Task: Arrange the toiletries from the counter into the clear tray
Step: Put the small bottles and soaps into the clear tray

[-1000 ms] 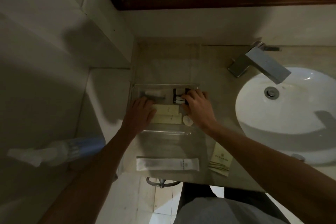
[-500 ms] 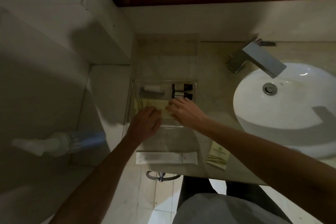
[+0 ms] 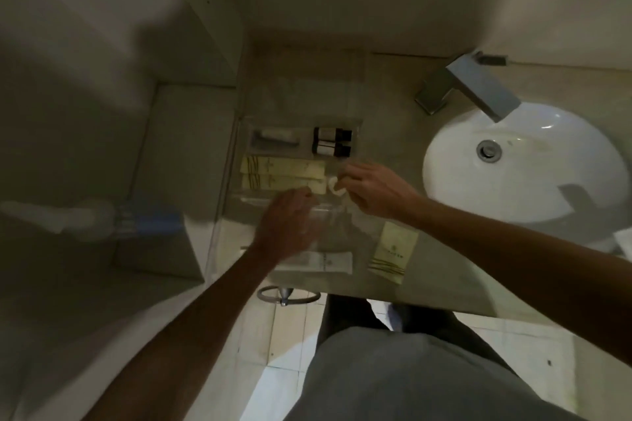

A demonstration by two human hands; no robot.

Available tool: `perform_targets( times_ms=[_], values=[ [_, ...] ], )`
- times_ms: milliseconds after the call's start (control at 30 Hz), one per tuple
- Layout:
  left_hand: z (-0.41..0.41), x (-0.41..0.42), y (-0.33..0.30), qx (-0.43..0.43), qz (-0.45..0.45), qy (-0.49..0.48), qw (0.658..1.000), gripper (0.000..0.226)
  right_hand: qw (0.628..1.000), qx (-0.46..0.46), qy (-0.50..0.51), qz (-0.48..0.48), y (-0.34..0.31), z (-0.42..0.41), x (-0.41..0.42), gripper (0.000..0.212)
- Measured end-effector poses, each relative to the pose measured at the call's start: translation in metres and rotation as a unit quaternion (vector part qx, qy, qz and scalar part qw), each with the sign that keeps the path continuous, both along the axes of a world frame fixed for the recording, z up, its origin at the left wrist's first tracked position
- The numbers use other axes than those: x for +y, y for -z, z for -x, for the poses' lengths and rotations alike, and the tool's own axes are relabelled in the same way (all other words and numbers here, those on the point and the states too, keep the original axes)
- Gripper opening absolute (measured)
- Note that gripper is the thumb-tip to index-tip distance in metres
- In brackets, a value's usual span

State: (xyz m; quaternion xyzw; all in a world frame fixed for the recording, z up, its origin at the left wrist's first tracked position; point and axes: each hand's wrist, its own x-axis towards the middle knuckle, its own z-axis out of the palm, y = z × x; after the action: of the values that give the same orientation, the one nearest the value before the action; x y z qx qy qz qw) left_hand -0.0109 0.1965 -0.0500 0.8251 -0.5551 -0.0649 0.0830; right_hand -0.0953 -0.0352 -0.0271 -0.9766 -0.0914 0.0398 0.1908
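Observation:
The clear tray (image 3: 236, 161) lies on the counter left of the sink. Its far row holds a white tube (image 3: 277, 137) and two small dark bottles (image 3: 331, 142). Two cream packets (image 3: 282, 173) lie side by side in the middle row. My right hand (image 3: 371, 190) pinches a small round white item (image 3: 334, 185) at the right end of those packets. My left hand (image 3: 290, 222) hovers over the tray's near part, fingers loosely curled, holding nothing. A long white packet (image 3: 325, 261) and a cream sachet (image 3: 393, 251) lie on the counter near the front edge.
A white basin (image 3: 526, 167) with a square metal tap (image 3: 478, 85) fills the right side. A wall and a ledge stand at the left, with a blurred white and blue spray bottle (image 3: 102, 219) below. The counter's front edge runs just behind the sachet.
Both hands have pulled back from the far row toward me. The two cream packets now lie uncovered. My right hand has closed its fingertips on the small round white item.

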Motion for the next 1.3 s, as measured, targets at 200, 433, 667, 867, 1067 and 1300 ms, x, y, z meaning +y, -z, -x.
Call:
perform_targets(
  times_ms=[200, 433, 667, 867, 1067, 1300],
  values=[
    [0.143, -0.063, 0.006, 0.060, -0.006, -0.052, 0.997, 0.063, 0.983, 0.130, -0.102, 0.084, 0.012, 0.113, -0.038, 0.057],
    [0.184, -0.089, 0.001, 0.138, -0.128, -0.220, 0.957, 0.069, 0.982, 0.128, -0.090, 0.102, 0.022, 0.135, -0.037, 0.071],
    [0.090, -0.060, -0.029, -0.036, 0.004, -0.099, 0.994, 0.028, 0.992, -0.120, 0.024, 0.013, 0.009, 0.084, -0.010, 0.029],
    [-0.045, -0.012, -0.042, -0.089, -0.009, -0.156, 0.984, 0.027, 0.973, -0.177, 0.118, -0.089, -0.001, -0.043, 0.060, 0.021],
    [-0.096, 0.014, -0.026, 0.027, -0.077, -0.226, 0.971, 0.034, 0.989, -0.020, 0.107, -0.099, 0.016, -0.097, 0.094, 0.014],
    [-0.089, 0.032, -0.016, -0.029, 0.013, -0.161, 0.986, 0.030, 0.994, 0.014, 0.014, -0.103, 0.035, -0.096, 0.088, 0.015]
  ],
)
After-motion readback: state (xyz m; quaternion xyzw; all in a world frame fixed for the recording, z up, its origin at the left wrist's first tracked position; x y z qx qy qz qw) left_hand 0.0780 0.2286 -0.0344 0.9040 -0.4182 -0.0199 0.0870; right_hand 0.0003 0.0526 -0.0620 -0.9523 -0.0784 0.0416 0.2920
